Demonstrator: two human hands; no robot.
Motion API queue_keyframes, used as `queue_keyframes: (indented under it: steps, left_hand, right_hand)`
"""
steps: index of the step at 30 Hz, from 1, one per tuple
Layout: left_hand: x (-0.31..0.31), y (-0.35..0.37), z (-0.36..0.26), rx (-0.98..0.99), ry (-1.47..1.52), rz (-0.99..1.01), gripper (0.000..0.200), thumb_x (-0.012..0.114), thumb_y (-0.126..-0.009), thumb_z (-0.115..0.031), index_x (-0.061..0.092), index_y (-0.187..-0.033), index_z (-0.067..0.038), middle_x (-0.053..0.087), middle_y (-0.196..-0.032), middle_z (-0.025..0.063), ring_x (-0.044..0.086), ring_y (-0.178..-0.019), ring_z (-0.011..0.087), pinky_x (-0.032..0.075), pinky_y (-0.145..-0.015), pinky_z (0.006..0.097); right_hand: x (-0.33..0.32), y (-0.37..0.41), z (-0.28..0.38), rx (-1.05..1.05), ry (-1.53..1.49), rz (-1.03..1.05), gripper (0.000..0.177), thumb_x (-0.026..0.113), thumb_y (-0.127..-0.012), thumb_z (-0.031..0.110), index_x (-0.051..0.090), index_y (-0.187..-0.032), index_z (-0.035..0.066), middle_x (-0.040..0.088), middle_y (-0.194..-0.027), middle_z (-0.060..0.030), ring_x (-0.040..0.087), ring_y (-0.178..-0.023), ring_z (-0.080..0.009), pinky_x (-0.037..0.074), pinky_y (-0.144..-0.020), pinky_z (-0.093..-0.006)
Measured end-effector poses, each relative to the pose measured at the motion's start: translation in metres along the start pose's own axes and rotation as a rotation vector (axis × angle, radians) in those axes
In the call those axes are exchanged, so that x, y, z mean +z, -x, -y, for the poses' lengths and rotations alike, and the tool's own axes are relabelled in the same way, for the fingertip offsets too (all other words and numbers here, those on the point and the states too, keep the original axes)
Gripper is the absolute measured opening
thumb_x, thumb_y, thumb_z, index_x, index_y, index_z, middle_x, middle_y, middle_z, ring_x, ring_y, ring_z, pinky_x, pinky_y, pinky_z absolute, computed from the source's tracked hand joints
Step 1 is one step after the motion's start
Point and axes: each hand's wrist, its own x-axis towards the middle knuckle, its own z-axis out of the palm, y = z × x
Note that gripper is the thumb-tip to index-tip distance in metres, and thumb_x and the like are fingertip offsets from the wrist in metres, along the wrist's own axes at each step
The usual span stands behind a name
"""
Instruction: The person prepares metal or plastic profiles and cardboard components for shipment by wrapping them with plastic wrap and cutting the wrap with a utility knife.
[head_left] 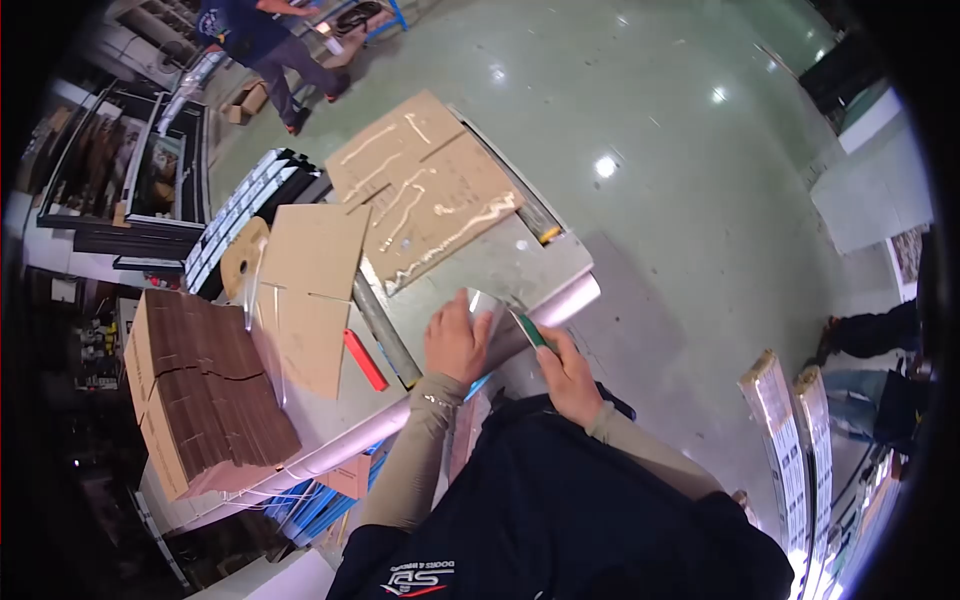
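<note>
right in front of me, at the table's [340,432] near edge, the right hand [572,375] is closed around a green-handled tool [527,328], its tip angled toward the left hand [458,338]. that one is up against a shiny, film-like piece [483,303]; whether it grips it, i can't tell. a red bar-shaped object [365,360] lies on the tabletop beside the left forearm. past it are a plain cardboard sheet [305,300] and a flattened carton [445,190] streaked with pale beads. farther off, a person in dark clothes [240,30] stands on the green floor [640,110].
</note>
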Motion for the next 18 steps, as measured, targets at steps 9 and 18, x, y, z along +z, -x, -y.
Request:
queue_keyframes:
  steps: [9, 18]
  left_hand:
    - [-0.005, 0.001, -0.003, 0.003, 0.001, 0.016, 0.059, 0.058, -0.103, -0.041, 0.046, -0.148, -0.004, 0.062, -0.131, 0.0182, 0.055, -0.127, 0.0396, 0.042, -0.106, 0.0543]
    - [-0.004, 0.000, -0.003, -0.008, -0.002, 0.015, 0.060, 0.058, -0.103, -0.042, 0.047, -0.148, -0.004, 0.063, -0.130, 0.0172, 0.056, -0.126, 0.0381, 0.041, -0.106, 0.0555]
  right_hand:
    - [-0.003, 0.006, 0.001, -0.046, 0.053, 0.019, 0.036, 0.054, -0.107, 0.018, 0.054, -0.140, 0.003, 0.062, -0.089, -0.0068, 0.057, -0.079, -0.0125, 0.049, -0.075, -0.0308]
    - [0.001, 0.002, -0.003, -0.114, 0.065, -0.018, 0.036, 0.055, -0.107, 0.020, 0.054, -0.141, 0.005, 0.064, -0.083, -0.0117, 0.061, -0.073, -0.0155, 0.049, -0.069, -0.0334]
